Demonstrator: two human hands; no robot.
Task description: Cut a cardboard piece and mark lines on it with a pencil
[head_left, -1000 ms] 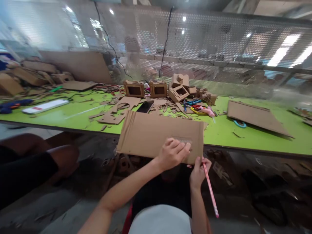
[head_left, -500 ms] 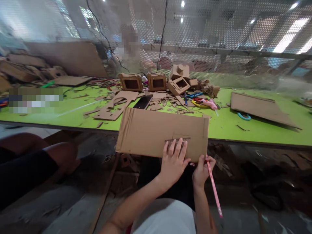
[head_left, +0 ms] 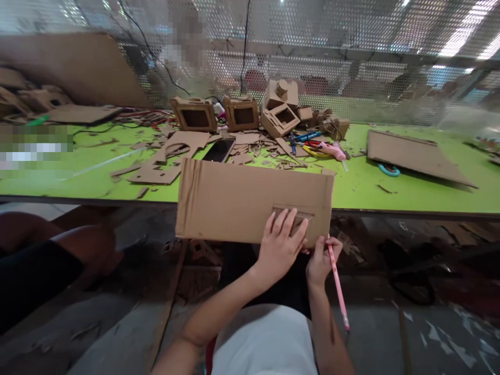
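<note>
The cardboard sheet (head_left: pixel 226 198) was at the near edge of the green table (head_left: pixel 422 195), and on its right part the left hand (head_left: pixel 279 247) lay with fingers loosely spread, over a see-through ruler (head_left: pixel 302 214) (partly hidden by these fingers). The right hand (head_left: pixel 320 263), at the sheet's near right corner, was closed around a pink pencil (head_left: pixel 339 291). On the far side, a dark phone (head_left: pixel 219 151) lay among cardboard scraps (head_left: pixel 248 138).

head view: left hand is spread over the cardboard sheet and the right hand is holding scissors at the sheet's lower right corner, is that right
Only the tool is wrong: in the head view, the right hand holds a pink pencil at that corner. The left hand is indeed spread over the cardboard sheet.
</note>
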